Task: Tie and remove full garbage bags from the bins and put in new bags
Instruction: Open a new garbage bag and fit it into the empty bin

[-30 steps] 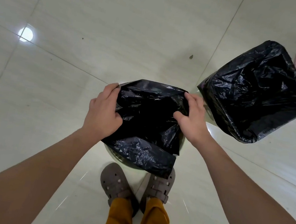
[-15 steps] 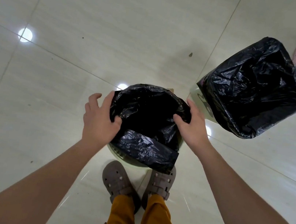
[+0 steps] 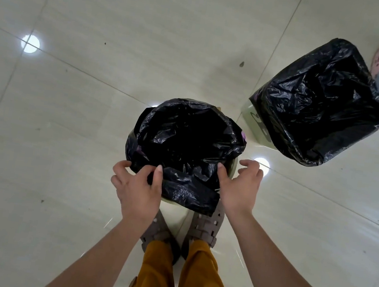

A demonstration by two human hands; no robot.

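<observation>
Seen from above, a person stands over a small round bin (image 3: 233, 168) on a pale tiled floor (image 3: 87, 128), fitting a fresh black bag (image 3: 183, 142) into it. The bag's mouth is spread open and folded over most of the rim, and its dark hollow lies just ahead of both sets of fingertips, away from the body. The left hand (image 3: 138, 188) is at the near-left rim, thumb and fingers curled around a fold of the black plastic and pinching it. The right hand (image 3: 238, 187) is at the near-right rim, fingers loosely spread and relaxed, the thumb tip touching the bag's edge and the other fingers off it, beside a bare strip of rim. A loose flap of bag hangs down the near side between the two hands, toward the person's sandals (image 3: 206, 224). The left hand looks to have the firmer hold; the uncovered rim lies right by the right fingers, so that hand seems best placed to pull the edge down. A second bin lined in black (image 3: 320, 101) stands well apart, ahead and right of the right hand.
</observation>
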